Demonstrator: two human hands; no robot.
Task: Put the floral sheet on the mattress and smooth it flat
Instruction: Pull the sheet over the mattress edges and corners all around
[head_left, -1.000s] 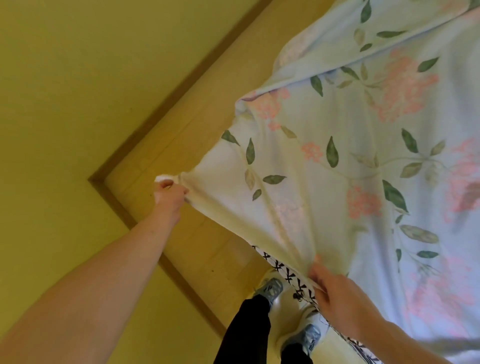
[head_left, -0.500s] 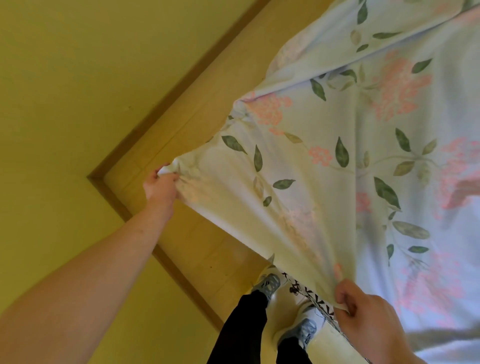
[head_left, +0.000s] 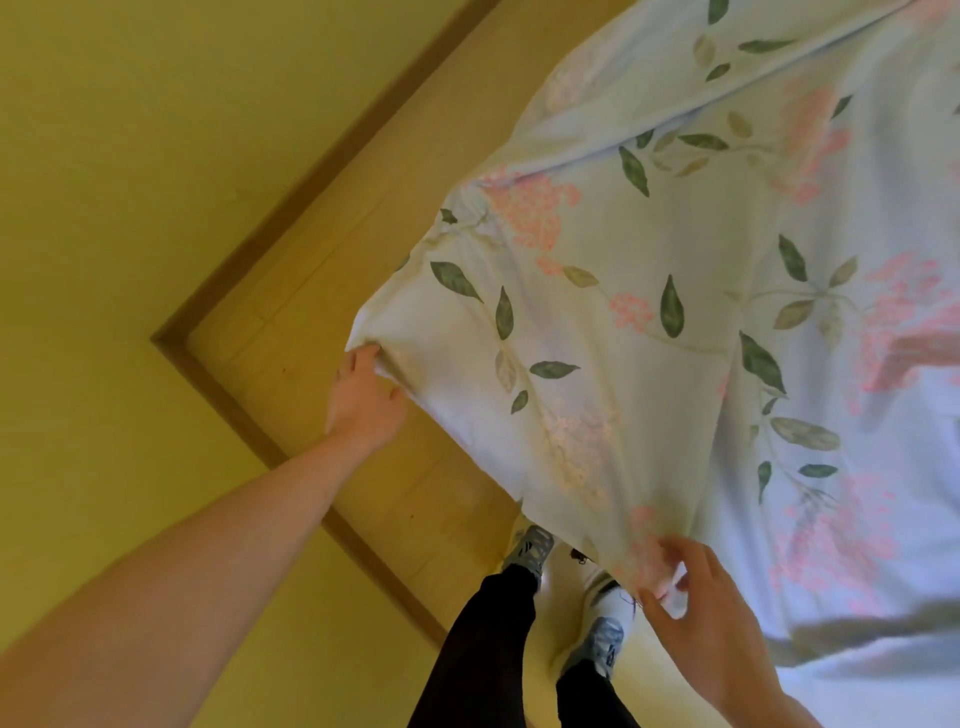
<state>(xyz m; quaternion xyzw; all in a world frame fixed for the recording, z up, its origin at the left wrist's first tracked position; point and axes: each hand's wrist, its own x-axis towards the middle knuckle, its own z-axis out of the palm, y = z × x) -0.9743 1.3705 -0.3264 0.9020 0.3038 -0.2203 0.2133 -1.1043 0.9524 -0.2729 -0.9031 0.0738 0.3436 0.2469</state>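
Note:
The floral sheet (head_left: 649, 322), pale blue with pink blossoms and green leaves, spreads over the right half of the view and hides the mattress beneath it. My left hand (head_left: 363, 402) reaches out to the sheet's near-left corner, which sits pinched loosely between fingers and thumb. My right hand (head_left: 698, 618) holds the sheet's near edge low on the right, and white cloth shows between its fingers. Between my two hands the edge hangs in a slack diagonal line with soft folds.
A yellow wall (head_left: 130, 182) meets a strip of wooden floor (head_left: 322, 270) along a brown skirting board that forms a corner on the left. My legs in black trousers (head_left: 483, 649) and grey shoes (head_left: 530, 545) stand close under the sheet's edge.
The sheet's corner and my left hand have moved right and toward the bed. My right hand has shifted right along the edge. The patterned strip under the sheet is now covered.

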